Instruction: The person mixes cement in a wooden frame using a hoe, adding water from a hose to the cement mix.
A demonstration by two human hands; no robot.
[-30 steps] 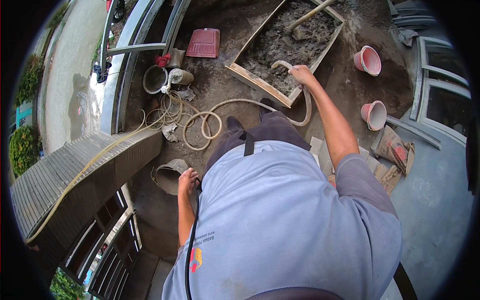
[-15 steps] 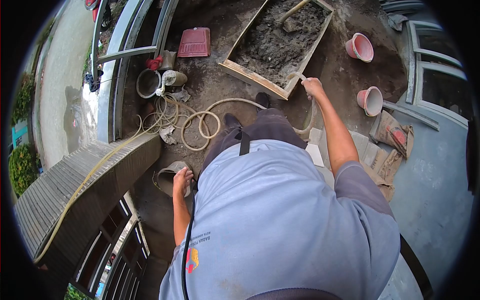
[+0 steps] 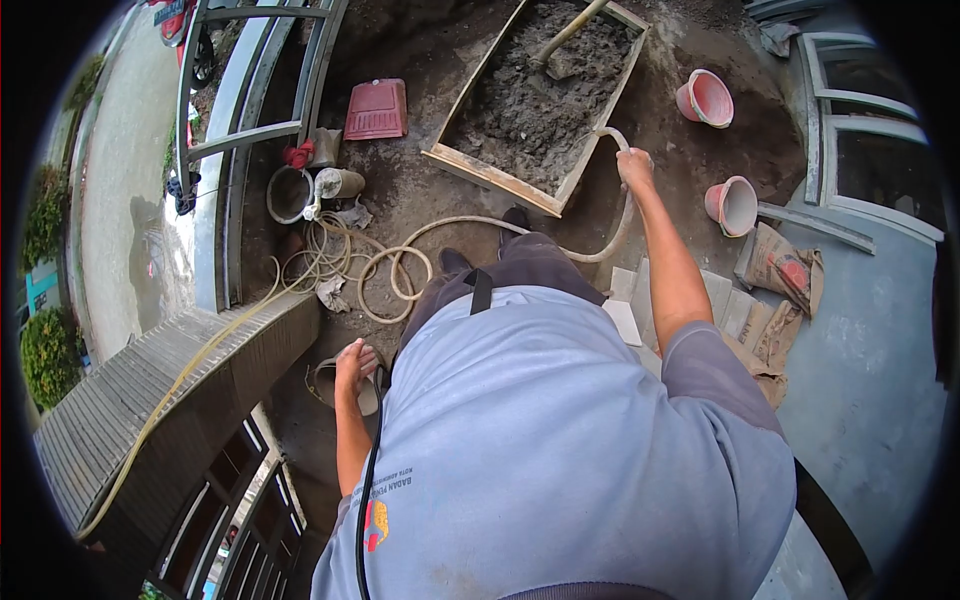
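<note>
My right hand (image 3: 634,168) is closed around a pale hose (image 3: 622,220) near its end. That hose end bends over the side of a wooden mixing box (image 3: 490,178) filled with wet grey mortar (image 3: 540,120). A hoe (image 3: 572,32) rests in the mortar, its blade partly sunk. My left hand (image 3: 355,364) hangs at my side, fingers loosely curled and apart, nothing visible in them. Below it on the ground is a bucket (image 3: 368,402), partly hidden by the hand and my shirt. From the box the hose runs past my feet into loose coils (image 3: 335,245).
Two red buckets (image 3: 705,98) stand right of the box, near torn cement bags (image 3: 780,270) and stacked tiles (image 3: 722,290). Left are a red plastic piece (image 3: 377,110), a round container (image 3: 290,195) and a metal frame (image 3: 250,138). A ribbed ledge (image 3: 150,370) carries more hose.
My right hand has shifted slightly right with the hose, whose end now arches higher over the box edge. The left hand has moved a little left. The whole view has shifted slightly.
</note>
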